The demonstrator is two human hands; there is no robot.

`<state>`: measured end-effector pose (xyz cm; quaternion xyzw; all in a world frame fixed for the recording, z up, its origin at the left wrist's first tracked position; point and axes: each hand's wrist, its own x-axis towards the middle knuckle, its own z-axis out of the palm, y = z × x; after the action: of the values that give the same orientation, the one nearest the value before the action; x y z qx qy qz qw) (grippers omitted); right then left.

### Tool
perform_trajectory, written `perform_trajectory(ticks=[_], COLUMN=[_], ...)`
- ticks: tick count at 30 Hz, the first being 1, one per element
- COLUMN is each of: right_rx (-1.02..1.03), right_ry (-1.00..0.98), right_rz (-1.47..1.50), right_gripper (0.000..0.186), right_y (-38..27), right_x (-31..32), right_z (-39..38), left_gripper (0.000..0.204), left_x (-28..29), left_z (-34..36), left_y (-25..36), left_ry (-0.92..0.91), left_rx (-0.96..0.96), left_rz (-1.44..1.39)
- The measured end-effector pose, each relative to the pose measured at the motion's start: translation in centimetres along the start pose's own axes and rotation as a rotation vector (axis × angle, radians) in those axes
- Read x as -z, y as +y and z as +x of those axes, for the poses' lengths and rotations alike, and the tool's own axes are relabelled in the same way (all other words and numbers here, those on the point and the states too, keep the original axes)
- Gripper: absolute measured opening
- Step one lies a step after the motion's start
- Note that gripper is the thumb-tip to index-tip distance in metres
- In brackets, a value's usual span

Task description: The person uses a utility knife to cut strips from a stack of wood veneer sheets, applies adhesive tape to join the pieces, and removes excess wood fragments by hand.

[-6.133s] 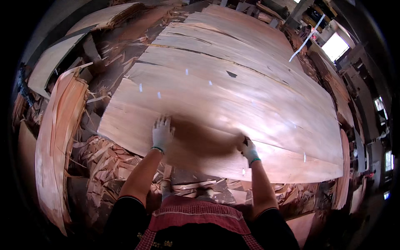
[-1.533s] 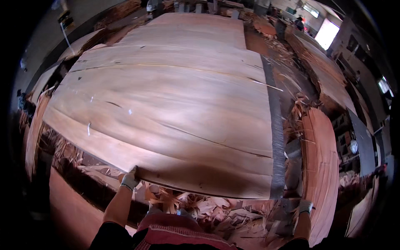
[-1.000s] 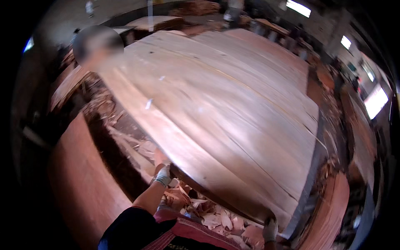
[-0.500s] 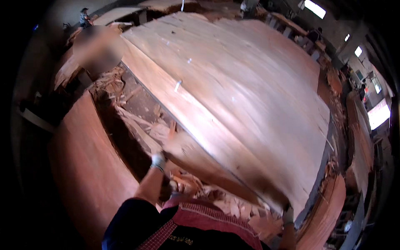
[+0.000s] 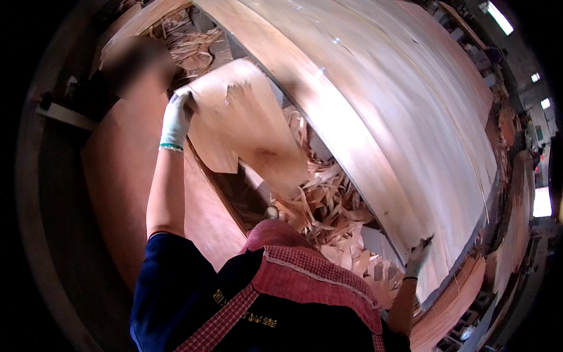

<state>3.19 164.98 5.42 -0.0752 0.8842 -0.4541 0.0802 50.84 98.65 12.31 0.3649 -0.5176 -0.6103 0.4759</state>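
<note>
1. Two gloved hands in play, and one torn veneer piece (image 5: 252, 117) is up in the air, held over the gap between one reddish sheet (image 5: 126, 182) at left and one broad pale veneer spread (image 5: 375, 117) at right.
2. Below it, loose scraps (image 5: 346, 237), too many to count!
3. Here's the left hand (image 5: 176, 122), arm stretched forward, fingers up, its grip pinching the piece's upper left corner.
4. Out wide, the right hand (image 5: 417, 261) reaches low over the spread's near corner; its grip, I cannot tell.
</note>
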Motion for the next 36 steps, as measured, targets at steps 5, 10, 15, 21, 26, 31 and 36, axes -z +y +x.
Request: perform_trajectory(ticks=[5, 10, 15, 21, 26, 31, 36], right_rx=[0.582, 0.357, 0.237, 0.425, 0.694, 1.124, 1.162], right_ry=[-0.056, -0.405, -0.587, -0.750, -0.948, -0.714, -0.613], right_rz=[-0.312, -0.059, -0.033, 0.202, 0.488, 0.389, 0.178], right_gripper=[0.047, 0.027, 0.026, 0.014, 0.068, 0.091, 0.055], right_y=[-5.9, -16.8, -19.8, -30.2, -46.9, -61.8, -68.8], right_x=[-14.2, -24.5, -33.0, -45.5, -56.8, -65.7, -74.2], right_z=[-0.7, -5.4, -4.2, -3.5, -7.2, -11.6, -8.7], left_gripper=[0.016, 0.014, 0.009, 0.014, 0.028, 0.028, 0.035], left_x=[0.3, 4.0, 5.0, 3.5, 1.8, 5.7, 9.3], left_z=[3.0, 6.3, 11.2, 18.2, 24.4, 30.3, 36.1], left_y=[7.6, 12.8, 16.4, 22.4, 28.2, 31.9, 34.2], left_ry=[-0.039, 0.069, 0.189, 0.197, 0.213, 0.420, 0.756], left_rx=[-0.132, -0.203, -0.296, -0.632, -0.641, -0.871, -1.126], left_rz=[-0.118, -0.050, -0.152, 0.207, -0.075, 0.477, 1.528])
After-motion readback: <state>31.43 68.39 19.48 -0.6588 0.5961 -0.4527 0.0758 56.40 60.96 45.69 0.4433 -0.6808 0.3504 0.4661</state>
